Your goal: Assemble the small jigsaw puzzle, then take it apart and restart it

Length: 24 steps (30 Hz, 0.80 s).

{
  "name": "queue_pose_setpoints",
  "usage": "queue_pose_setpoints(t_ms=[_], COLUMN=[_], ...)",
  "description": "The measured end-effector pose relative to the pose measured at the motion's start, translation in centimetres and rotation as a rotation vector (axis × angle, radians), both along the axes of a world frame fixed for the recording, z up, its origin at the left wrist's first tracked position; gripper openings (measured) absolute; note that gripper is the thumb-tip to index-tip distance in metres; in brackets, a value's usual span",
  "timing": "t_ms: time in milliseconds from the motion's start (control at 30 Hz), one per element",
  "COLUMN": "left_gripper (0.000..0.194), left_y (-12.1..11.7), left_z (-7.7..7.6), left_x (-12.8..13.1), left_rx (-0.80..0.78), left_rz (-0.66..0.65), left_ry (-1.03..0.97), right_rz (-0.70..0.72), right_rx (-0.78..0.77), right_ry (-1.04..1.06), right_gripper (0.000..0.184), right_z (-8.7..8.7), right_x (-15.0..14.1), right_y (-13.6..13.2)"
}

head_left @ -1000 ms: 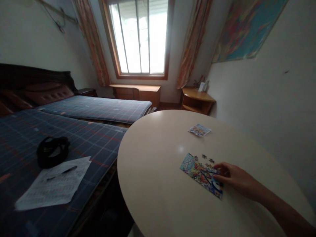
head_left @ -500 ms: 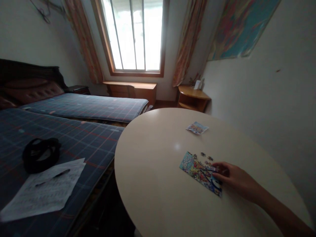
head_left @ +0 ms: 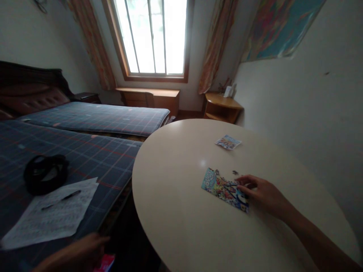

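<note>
A plaid-covered bed point(head_left: 113, 149) stands on my left, alongside a round cream worktop point(head_left: 172, 189). Paper sheets point(head_left: 62, 223) lie near the bed's right edge, a black looped band point(head_left: 45, 187) just beside them. A colourful picture puzzle point(head_left: 222, 189) lies flat toward the middle of the worktop, its teal end facing the left edge. My right hand point(head_left: 262, 192) reaches across from the worktop's near right, its grip drawn nearly together at the puzzle's right end; I cannot tell whether it pinches a piece. My left hand point(head_left: 85, 247) blurs over the bed's right edge. A printed card point(head_left: 228, 142) rests near the worktop's far edge. A pen point(head_left: 69, 195) crosses the sheets. A pink item point(head_left: 106, 262) shows below the left hand; whether that grip holds it, I cannot tell. One dark loose piece point(head_left: 235, 172) sits just beyond the puzzle.
</note>
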<state>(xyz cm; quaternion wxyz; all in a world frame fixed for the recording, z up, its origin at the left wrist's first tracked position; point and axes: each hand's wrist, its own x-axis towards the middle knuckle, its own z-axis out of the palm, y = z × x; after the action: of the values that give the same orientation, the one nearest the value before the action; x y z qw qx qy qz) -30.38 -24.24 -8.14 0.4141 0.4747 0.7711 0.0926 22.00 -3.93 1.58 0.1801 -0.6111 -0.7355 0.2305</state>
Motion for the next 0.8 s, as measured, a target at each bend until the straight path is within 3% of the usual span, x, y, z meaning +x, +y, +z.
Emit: queue_pose_setpoints(t_ms=[33,67,133,233,300,367,433,500,567,667,800], left_gripper=[0.066,0.066,0.056,0.041,0.036,0.047,0.064,0.071,0.067,0.047,0.029], left_y=[1.7,3.5,7.0,11.4,13.7,15.8,18.0,20.2,22.0,23.4,23.6], left_z=[0.8,2.0,5.3,10.1,11.5,11.2,10.1,8.8,7.8,7.3,7.0], left_x=[-0.3,-0.3,1.1,6.3,10.8,15.2,19.2,22.4,24.8,26.4,25.9], left_rx=[-0.039,0.052,0.373,0.694,0.804,0.858,0.778,0.700,0.753,0.892,0.975], left_rz=[-0.017,-0.006,-0.069,-0.249,-0.482,-0.741,-0.907,-0.958,-0.948,-0.902,-0.959], left_ry=[-0.051,-0.113,-0.081,0.076,0.163,0.194,0.202,0.228,0.252,0.243,0.064], right_rz=[0.019,0.027,0.048,0.050,0.094,0.087,0.034,-0.021,-0.027,-0.055,-0.054], right_rx=[0.028,0.060,0.077,0.074,0.067,0.077,0.104,0.122,0.124,0.102,0.037], right_ry=[0.008,0.012,0.031,0.018,0.036,0.050,0.098,0.196,0.266,0.375,0.581], right_gripper=[0.032,0.030,0.026,0.023,0.022,0.020,0.021,0.025,0.026,0.024,0.027], right_z=[0.0,-0.1,-0.2,-0.2,-0.1,0.0,-0.2,-0.5,-0.9,-1.4,-1.8], right_x=[-0.5,-0.9,-1.8,-2.9,-3.6,-4.3,-4.7,-4.8,-4.6,-3.9,-3.2], right_y=[0.2,0.4,1.1,2.5,3.4,3.9,4.0,3.6,3.1,2.4,2.6])
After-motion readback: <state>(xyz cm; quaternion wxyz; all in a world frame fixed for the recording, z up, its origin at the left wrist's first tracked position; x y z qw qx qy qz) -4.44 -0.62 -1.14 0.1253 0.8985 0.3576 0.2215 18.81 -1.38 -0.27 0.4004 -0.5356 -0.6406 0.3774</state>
